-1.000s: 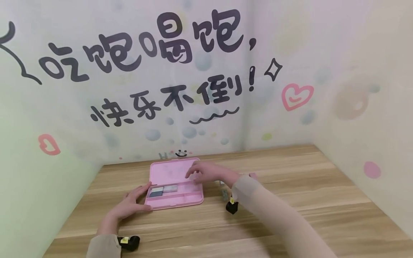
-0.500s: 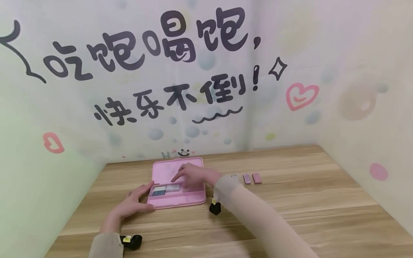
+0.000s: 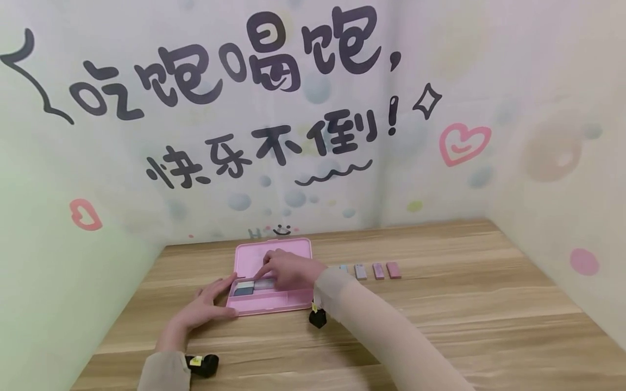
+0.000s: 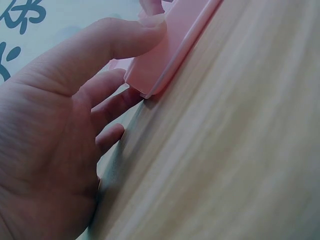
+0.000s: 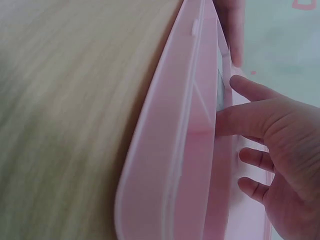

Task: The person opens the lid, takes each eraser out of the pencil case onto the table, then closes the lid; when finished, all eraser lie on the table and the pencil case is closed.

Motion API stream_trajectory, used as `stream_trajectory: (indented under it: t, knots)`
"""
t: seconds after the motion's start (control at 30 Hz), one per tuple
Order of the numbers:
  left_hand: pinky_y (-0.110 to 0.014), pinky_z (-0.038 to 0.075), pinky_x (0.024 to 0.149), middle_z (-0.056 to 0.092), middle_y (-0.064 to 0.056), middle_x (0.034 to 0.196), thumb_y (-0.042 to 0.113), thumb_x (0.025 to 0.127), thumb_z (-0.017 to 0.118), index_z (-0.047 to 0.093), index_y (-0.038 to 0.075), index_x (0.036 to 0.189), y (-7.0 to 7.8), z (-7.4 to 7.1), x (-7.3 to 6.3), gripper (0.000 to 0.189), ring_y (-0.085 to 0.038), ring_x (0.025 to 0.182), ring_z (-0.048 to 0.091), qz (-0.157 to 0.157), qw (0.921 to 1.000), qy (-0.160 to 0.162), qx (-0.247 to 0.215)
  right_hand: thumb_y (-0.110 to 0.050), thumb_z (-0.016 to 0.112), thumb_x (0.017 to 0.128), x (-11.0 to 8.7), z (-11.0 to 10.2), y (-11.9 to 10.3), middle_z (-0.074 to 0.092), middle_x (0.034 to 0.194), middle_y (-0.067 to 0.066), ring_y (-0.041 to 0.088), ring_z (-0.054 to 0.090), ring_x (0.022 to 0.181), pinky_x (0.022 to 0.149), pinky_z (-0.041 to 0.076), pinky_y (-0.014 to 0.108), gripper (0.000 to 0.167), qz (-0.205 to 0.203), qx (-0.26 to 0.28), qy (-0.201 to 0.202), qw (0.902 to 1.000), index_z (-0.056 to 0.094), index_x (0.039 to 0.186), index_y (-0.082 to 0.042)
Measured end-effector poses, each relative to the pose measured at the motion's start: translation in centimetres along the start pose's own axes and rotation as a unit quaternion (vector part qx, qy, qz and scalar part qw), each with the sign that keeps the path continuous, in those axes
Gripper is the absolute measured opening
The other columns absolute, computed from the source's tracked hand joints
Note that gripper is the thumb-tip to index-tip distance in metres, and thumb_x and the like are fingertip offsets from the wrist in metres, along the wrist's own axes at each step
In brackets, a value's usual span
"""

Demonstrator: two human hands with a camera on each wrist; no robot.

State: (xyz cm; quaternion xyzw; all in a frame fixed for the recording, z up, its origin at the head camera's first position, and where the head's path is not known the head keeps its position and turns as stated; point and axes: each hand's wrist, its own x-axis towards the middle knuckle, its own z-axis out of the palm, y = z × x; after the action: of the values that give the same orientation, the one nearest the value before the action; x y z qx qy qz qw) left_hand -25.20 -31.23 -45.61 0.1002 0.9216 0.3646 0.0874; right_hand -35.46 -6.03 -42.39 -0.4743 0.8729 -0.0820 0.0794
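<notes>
An open pink pencil case (image 3: 259, 306) lies on the table, its lid (image 3: 250, 260) tilted up at the back. In its rear compartment sit a white block (image 3: 246, 284), a dark blue block (image 3: 244, 291) and a greyish block (image 3: 264, 283) beside them. My left hand (image 3: 202, 308) holds the case's left end, thumb on the front side and fingers round the back corner. My right hand (image 3: 292, 270) is over the rear compartment, index finger extended to the left. In the right wrist view its thumb (image 5: 245, 119) reaches in, and the tip is hidden behind the divider wall.
Right of the case several small flat blocks lie in a row, among them a grey one (image 3: 360, 271), a purple one (image 3: 378, 271) and a pink one (image 3: 393, 270). My right sleeve (image 3: 386, 326) crosses the table. A printed wall (image 3: 318, 212) borders the table's back.
My right hand has moved left and down from over the lid's right side to the rear compartment, uncovering the row of blocks. My left hand has stayed at the case's left end.
</notes>
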Motion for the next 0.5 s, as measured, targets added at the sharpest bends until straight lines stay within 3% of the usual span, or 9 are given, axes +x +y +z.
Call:
stream_trajectory:
  t: [0.2,0.5]
  knots:
    - [-0.067,-0.01,0.107,0.021,-0.025,0.155,0.041,0.079,0.077,0.026,0.016,0.154,-0.02,0.02,0.08,0.095,-0.047,0.142,0.007,0.0,1.0,-0.001,0.001,0.003,0.066,0.077,0.41,0.22,0.02,0.047,0.118,-0.005,0.01,0.041,0.099,0.081,0.037,0.021,0.073,-0.002,-0.026,-0.007,0.9996,0.058,0.13,-0.047]
    - [-0.067,-0.01,0.108,0.021,-0.026,0.155,0.041,0.079,0.077,0.026,0.016,0.154,-0.14,0.07,0.09,0.095,-0.047,0.142,0.007,-0.002,1.0,0.0,0.006,0.004,0.063,0.079,0.75,0.59,0.05,0.046,0.117,-0.005,0.011,0.04,0.099,0.081,0.037,0.021,0.069,-0.005,-0.045,-0.006,0.9989,0.061,0.128,-0.046]
